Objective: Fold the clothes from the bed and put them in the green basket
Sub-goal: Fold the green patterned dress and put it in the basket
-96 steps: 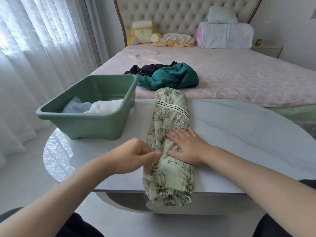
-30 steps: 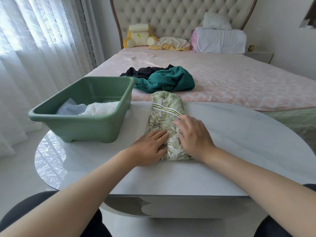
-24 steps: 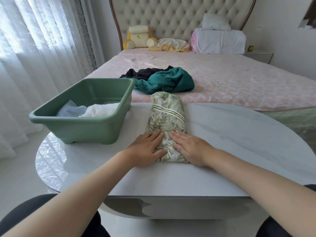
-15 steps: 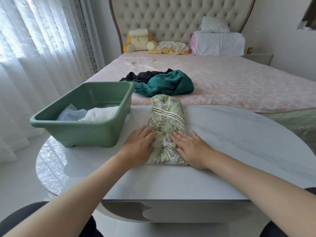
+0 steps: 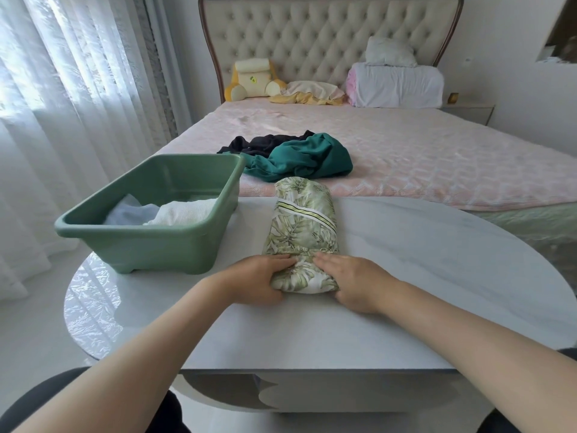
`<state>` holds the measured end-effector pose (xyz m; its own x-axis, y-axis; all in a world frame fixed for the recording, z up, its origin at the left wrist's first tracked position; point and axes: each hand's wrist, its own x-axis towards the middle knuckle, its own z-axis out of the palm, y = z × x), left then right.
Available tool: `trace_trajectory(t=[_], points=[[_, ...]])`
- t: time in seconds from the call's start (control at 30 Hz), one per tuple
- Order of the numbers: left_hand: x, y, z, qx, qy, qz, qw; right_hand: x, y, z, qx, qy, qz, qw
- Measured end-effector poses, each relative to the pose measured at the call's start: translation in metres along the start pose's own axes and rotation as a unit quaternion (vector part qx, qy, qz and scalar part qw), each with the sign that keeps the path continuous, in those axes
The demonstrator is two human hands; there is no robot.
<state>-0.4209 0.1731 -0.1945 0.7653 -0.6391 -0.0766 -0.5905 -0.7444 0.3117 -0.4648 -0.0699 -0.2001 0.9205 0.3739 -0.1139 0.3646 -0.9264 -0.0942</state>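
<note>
Bed [image 5: 437, 157] with pink quilted cover, beyond both hands, tufted headboard [image 5: 327, 42] at the far end. Sheer curtain [image 5: 62, 89] well to the left of the left hand. White marble-look worktop [image 5: 421, 276] under the hands, its far edge against the bed. Green basket [image 5: 150, 245] on the worktop, ahead and left of the left hand, near but apart from it; inside lie a white folded cloth [image 5: 184, 212] and a pale blue cloth [image 5: 131, 214], low against the near wall. Pillows [image 5: 396, 85] and a yellow plush toy [image 5: 253, 79] at the headboard, far ahead. Unfolded clothes on the bed straight ahead of the hands: a teal garment [image 5: 306, 157], bunched, overlapping a black garment [image 5: 259, 143] to its left. Leaf-print garment [image 5: 303, 232] folded into a long narrow strip on the worktop, running away from the hands, far end reaching the bed edge, just right of the basket. Its near end is doubled over into a thick fold. Left hand [image 5: 259, 281] grips that fold from the left, fingers over the top, thumb at the near edge. Right hand [image 5: 352, 282] grips it from the right the same way. Fingertips of the two hands nearly meet on top of the fold.
</note>
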Motion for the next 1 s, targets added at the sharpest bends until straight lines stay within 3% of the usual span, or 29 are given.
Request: trace_trajectory(t=[0.23, 0.3, 0.37, 0.43, 0.5, 0.53, 0.6, 0.67, 0.7, 0.77, 0.87, 1.0], points=[[0.004, 0.005, -0.021, -0.194, 0.045, -0.104, 0.974, -0.002, 0.018, -0.045, 0.216, -0.001, 0.077, 0.973], [0.003, 0.007, -0.019, -0.287, 0.048, -0.112, 0.950, -0.003, 0.019, -0.045, 0.297, 0.021, 0.112, 0.948], [0.006, 0.007, -0.012, -0.351, 0.076, -0.133, 0.924, 0.002, 0.019, -0.037, 0.301, 0.074, 0.157, 0.938], [0.011, 0.007, -0.004, -0.322, 0.130, -0.162, 0.924, 0.008, 0.020, -0.026, 0.250, 0.116, 0.188, 0.943], [0.014, 0.008, 0.001, -0.210, 0.191, -0.181, 0.942, 0.013, 0.017, -0.016, 0.174, 0.154, 0.193, 0.953], [0.015, 0.009, 0.004, -0.132, 0.229, -0.152, 0.952, 0.014, 0.015, -0.012, 0.129, 0.176, 0.187, 0.958], [0.019, 0.013, 0.008, -0.005, 0.310, -0.018, 0.951, 0.015, 0.011, -0.011, 0.057, 0.224, 0.153, 0.961], [0.023, 0.025, 0.009, 0.011, 0.343, 0.086, 0.935, 0.019, 0.011, -0.011, -0.012, 0.269, 0.091, 0.959], [0.025, 0.030, 0.010, 0.002, 0.327, 0.108, 0.939, 0.021, 0.010, -0.010, -0.036, 0.290, 0.057, 0.955], [0.027, 0.039, 0.016, 0.012, 0.215, 0.099, 0.972, 0.023, 0.010, -0.007, -0.049, 0.315, -0.002, 0.948], [0.026, 0.029, 0.025, 0.108, 0.049, 0.031, 0.992, 0.023, 0.011, 0.003, -0.008, 0.268, 0.007, 0.963], [0.029, 0.012, 0.025, 0.118, 0.021, 0.014, 0.993, 0.024, 0.031, 0.011, 0.028, 0.189, 0.098, 0.977]])
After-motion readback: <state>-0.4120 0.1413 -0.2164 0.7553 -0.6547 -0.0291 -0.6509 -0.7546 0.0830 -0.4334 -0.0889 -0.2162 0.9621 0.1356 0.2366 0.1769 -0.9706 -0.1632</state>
